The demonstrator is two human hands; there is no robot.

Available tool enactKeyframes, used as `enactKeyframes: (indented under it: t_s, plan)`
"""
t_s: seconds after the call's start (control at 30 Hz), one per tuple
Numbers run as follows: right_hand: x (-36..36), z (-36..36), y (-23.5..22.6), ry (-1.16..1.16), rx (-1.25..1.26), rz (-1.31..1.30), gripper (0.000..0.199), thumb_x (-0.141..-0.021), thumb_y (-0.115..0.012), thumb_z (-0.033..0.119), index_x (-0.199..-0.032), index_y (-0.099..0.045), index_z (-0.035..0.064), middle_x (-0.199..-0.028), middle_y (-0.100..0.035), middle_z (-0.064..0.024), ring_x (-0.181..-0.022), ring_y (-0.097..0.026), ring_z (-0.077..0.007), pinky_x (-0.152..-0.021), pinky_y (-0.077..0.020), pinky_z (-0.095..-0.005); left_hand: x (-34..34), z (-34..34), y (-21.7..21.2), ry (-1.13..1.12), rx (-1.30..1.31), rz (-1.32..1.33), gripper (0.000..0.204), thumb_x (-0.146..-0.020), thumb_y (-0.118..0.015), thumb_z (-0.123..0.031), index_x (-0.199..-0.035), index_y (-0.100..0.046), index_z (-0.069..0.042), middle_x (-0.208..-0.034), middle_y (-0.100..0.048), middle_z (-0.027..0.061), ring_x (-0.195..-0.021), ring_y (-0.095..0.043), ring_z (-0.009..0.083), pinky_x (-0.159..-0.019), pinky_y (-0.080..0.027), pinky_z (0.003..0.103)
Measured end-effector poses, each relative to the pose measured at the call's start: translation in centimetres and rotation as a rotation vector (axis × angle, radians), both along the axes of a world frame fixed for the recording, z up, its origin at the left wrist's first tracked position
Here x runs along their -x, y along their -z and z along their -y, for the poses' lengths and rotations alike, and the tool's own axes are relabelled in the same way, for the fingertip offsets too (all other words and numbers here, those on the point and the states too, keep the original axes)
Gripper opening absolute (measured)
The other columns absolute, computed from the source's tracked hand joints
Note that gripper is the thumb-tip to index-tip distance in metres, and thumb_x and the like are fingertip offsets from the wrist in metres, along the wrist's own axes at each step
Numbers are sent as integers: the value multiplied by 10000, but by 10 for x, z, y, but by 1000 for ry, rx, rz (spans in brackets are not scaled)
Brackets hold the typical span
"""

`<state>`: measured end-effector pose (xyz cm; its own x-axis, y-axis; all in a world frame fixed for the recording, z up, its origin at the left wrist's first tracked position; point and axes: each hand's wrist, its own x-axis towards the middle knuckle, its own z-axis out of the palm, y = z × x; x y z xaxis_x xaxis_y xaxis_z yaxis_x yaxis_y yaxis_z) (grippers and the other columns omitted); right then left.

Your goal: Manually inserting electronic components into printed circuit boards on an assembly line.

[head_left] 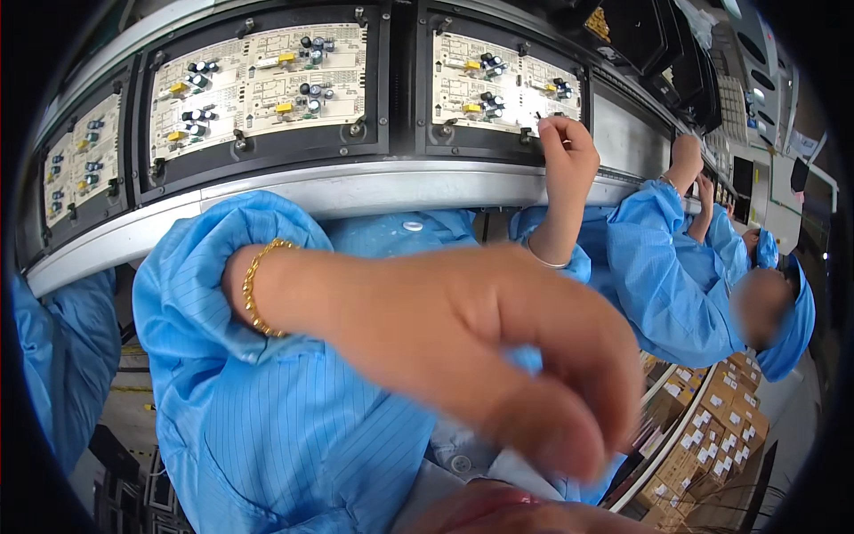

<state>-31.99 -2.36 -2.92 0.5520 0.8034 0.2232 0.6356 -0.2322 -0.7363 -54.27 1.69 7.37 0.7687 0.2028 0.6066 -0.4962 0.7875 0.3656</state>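
Looking down from my head camera, I am reaching my right hand (567, 151) up to the circuit board (504, 86) that is sitting in a black carrier frame (427, 147) on the conveyor rail (356, 187). My fingers are curling closed at the board's lower right edge, pinching down as if on a small part, but the part itself is too small to make out, so I cannot tell what, if anything, is between them. I am keeping my wrist raised, probably so the fingertips come at the board from above without brushing the capacitors (491, 64) already standing on it.

My left hand (498, 347) is hanging very close to the lens, blurred, across my blue smock (294, 427). Its thumb and fingers are drawing together at the tips, likely holding a small component ready, though the blur is hiding whether anything is pinched there. A gold bracelet (253, 285) is showing at that wrist, where the sleeve is pushed back.

A second board (258, 84) is waiting in the next carrier to the left. To my right, a co-worker's hand (687, 153) in a blue sleeve is working at the same line, and cardboard boxes (712, 436) are stacked below.
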Motion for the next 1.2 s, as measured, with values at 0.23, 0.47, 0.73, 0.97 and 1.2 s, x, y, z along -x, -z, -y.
enactKeyframes:
  t_s: [0.23, 0.47, 0.73, 0.97, 1.2]
  plan:
    - [-1, -12, 14, 74, 86, 220, 136, -710, -583, 154, -714, -647, 33, -647, -588, -94, -642, -555, -231, -597, -436, -338, -4, 23, -5, 35, 36, 160, 339, -799, -611, -301, -978, -538, -22, -883, -513, 37, -795, -484, 139, -694, -395, 251]
    - [-1, -14, 1, 52, 320, 411, 200, -725, -573, 232, -774, -655, 56, -718, -614, -114, -663, -585, -256, -627, -445, -321, -1, 24, -5, 218, 76, 100, 297, -808, -580, -295, -921, -522, -27, -883, -502, 53, -790, -479, 157, -687, -392, 260]
    - [-8, -21, -8, -115, 456, 331, 197, -709, -555, 204, -753, -643, 34, -651, -594, -122, -587, -567, -240, -574, -435, -314, 11, 5, 1, 274, -54, 128, 418, -717, -677, -247, -1031, -549, -1, -942, -553, 77, -855, -494, 193, -700, -381, 292]
    - [-9, -29, -11, -215, 519, 330, 205, -709, -537, 192, -750, -639, 19, -636, -585, -144, -574, -569, -248, -566, -437, -315, 20, 10, 8, 52, -133, 28, 158, -833, -578, -184, -808, -575, -28, -800, -555, 58, -715, -526, 205, -646, -416, 317]
    - [-15, -38, -15, -286, 635, 542, 213, -716, -508, 200, -744, -639, 35, -707, -594, -173, -655, -584, -324, -620, -465, -366, 8, -9, 64, -686, -1160, -610, 99, -755, -568, -112, -785, -534, -24, -801, -538, 81, -814, -511, 242, -717, -417, 332]
